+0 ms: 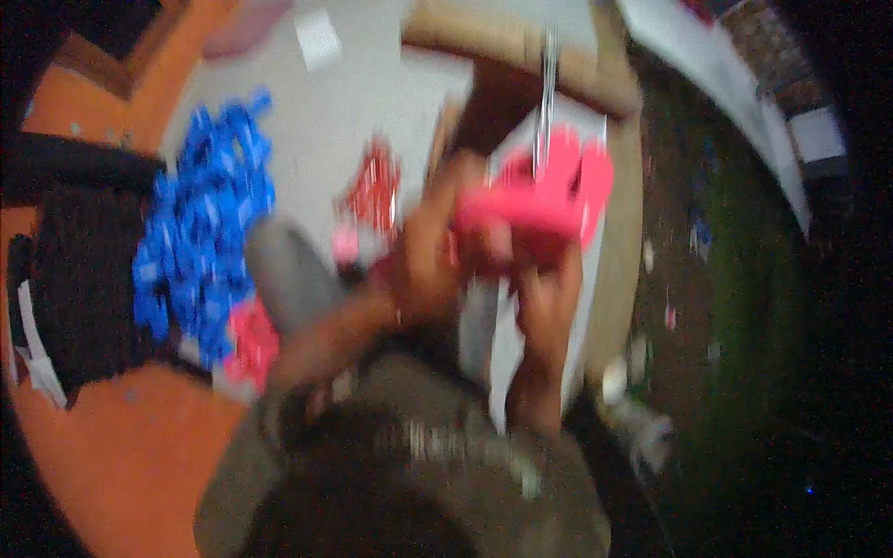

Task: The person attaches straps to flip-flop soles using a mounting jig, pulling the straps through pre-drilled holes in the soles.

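Observation:
In front of me, a bright pink flat piece with a rounded end, which looks like a flip-flop sole (521,212), is between my two hands. My left hand (437,228) closes on its left side, with the thumb near its lower edge. My right hand (551,288) grips the piece from below. Just beyond are more pink soles (597,172) with rounded ends, partly hidden by the held one. A thin shiny metal rod (549,79) rises next to them. Motion blur smears the fingers and the held piece.
A large heap of blue straps (209,214) lies at left, with pink pieces (251,342) at its near end. Red straps (374,186) lie on the pale floor. An open cardboard box (502,46) stands ahead. A dark strip of ground (688,279) runs along the right.

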